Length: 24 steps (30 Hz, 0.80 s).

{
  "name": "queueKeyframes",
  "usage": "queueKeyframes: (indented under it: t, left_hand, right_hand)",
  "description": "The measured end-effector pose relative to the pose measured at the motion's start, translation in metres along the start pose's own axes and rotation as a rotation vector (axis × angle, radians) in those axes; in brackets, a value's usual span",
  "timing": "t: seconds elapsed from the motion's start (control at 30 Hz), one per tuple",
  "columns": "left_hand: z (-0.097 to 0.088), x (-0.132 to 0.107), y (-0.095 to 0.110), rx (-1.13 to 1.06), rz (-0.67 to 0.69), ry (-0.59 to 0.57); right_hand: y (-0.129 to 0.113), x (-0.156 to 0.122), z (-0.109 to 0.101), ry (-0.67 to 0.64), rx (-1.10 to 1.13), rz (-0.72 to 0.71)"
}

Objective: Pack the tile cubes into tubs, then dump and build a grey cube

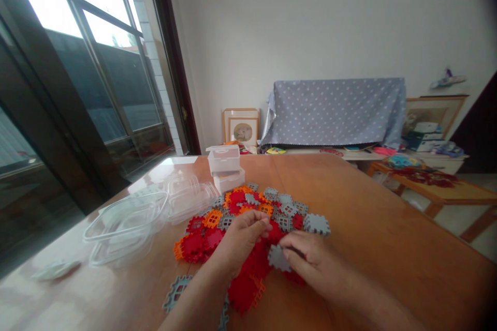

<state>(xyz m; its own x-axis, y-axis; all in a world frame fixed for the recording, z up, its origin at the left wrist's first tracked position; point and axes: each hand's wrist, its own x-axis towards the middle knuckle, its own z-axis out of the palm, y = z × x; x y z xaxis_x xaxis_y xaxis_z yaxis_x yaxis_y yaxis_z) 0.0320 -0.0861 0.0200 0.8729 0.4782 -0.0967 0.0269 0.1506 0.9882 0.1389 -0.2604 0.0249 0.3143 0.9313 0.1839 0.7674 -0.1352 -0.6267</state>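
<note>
My right hand (306, 251) grips a grey square interlocking tile (278, 258) with toothed edges, thumb and fingers closed on its right side. Left of it, my left hand (248, 230) is closed in a pinch above the pile; whatever its fingertips hold, if anything, is too small to make out. Beneath both hands spreads a heap of interlocking plastic tiles: red tiles (254, 264), orange window tiles (213, 218) and grey window tiles (285, 222). A small stack of grey tiles (317, 224) lies at the heap's right edge. My left forearm partly covers a grey tile (176, 292).
Clear plastic containers and lids (128, 232) lie on the wooden table (373, 248) at left. Two white boxes (225, 160) are stacked behind the heap. Beyond stands a cabinet under a dotted cloth (337, 111); a wooden bench (438, 191) bearing items is at right.
</note>
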Motion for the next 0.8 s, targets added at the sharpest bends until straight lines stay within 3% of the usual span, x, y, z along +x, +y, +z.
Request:
queueKeyframes:
  t: [0.17, 0.37, 0.57, 0.8]
  left_hand:
    - [0.006, -0.002, -0.003, -0.012, -0.027, -0.079]
    - [0.007, -0.004, -0.006, -0.018, -0.029, -0.122]
    - [0.008, -0.002, -0.009, -0.081, -0.049, -0.102]
    - [0.007, -0.002, -0.011, -0.114, -0.058, -0.090]
  right_hand:
    - [0.009, 0.004, -0.006, 0.116, 0.258, 0.083]
    - [0.021, 0.008, 0.000, 0.142, 0.331, 0.132]
    - [0.026, 0.007, 0.002, 0.257, 0.106, 0.081]
    - [0.024, 0.004, -0.002, 0.246, -0.179, -0.021]
